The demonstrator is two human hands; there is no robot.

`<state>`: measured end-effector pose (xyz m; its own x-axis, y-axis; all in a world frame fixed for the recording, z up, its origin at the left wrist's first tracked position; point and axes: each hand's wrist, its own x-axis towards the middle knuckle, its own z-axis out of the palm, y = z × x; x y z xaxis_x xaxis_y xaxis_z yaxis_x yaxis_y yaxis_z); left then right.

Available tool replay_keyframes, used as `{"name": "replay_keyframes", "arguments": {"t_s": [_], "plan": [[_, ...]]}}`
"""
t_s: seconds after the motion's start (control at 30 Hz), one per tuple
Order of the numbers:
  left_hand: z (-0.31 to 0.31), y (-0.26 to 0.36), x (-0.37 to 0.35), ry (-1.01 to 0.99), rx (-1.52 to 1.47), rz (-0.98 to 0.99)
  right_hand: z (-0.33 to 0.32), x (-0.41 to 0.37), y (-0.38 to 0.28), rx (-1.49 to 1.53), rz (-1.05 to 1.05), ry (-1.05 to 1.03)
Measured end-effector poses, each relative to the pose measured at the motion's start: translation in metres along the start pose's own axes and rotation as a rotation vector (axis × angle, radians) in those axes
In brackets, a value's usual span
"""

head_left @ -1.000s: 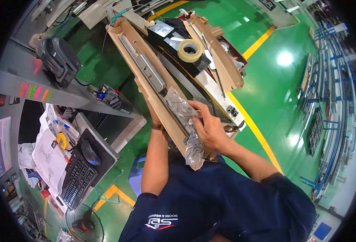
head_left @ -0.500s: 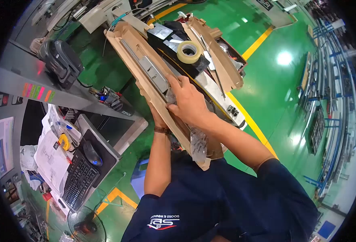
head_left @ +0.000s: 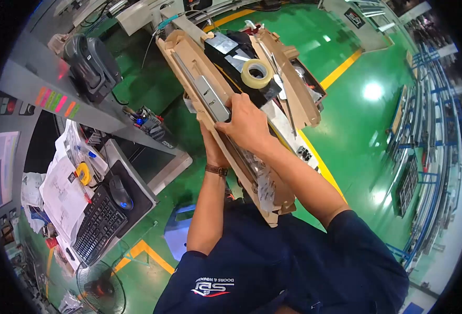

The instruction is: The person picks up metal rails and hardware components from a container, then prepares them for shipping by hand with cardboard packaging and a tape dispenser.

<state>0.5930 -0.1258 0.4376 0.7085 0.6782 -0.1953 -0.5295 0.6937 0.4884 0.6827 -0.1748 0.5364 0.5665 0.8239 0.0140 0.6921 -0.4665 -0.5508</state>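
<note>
A long, narrow open cardboard box [head_left: 177, 43] lies slanted before me. My left hand [head_left: 213, 148] is wrapped round its left side from below, with the fingers partly hidden behind the cardboard. Inside the box rests a silver rectangular metal case [head_left: 208, 94] with small slots, beside a long thin metal strip [head_left: 185, 65]. My right hand [head_left: 246, 121] reaches into the box, closed with thumb and fingers on the near end of the metal case. Clear printed plastic wrap [head_left: 265, 191] lies in the box's near end, below my right wrist.
A roll of tape [head_left: 256, 74] sits on the bench to the right, next to another opened cardboard piece [head_left: 299, 99]. At left are a keyboard [head_left: 100, 230], a mouse [head_left: 120, 192], papers [head_left: 66, 196] and a yellow tape measure [head_left: 85, 174]. A fan [head_left: 101, 288] stands lower left.
My right hand has shifted from beside the plastic wrap onto the near end of the metal case. The view has swung slightly, and my left hand still holds the box.
</note>
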Motion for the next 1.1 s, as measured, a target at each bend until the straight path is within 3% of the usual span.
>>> {"name": "replay_keyframes", "arguments": {"t_s": [0.57,0.7,0.93,1.1], "plan": [[-0.003,0.000,0.006,-0.055,-0.075,0.004,0.015,-0.001,0.003,0.048,-0.019,0.087],[-0.005,-0.001,0.001,0.013,-0.070,-0.046,-0.004,0.001,-0.013,-0.018,0.026,-0.028],[-0.017,-0.007,0.005,0.034,-0.076,-0.013,0.019,0.004,0.003,0.016,-0.079,0.116],[-0.013,-0.010,0.011,0.073,-0.104,-0.029,0.015,0.003,0.005,0.066,0.006,0.029]]}}
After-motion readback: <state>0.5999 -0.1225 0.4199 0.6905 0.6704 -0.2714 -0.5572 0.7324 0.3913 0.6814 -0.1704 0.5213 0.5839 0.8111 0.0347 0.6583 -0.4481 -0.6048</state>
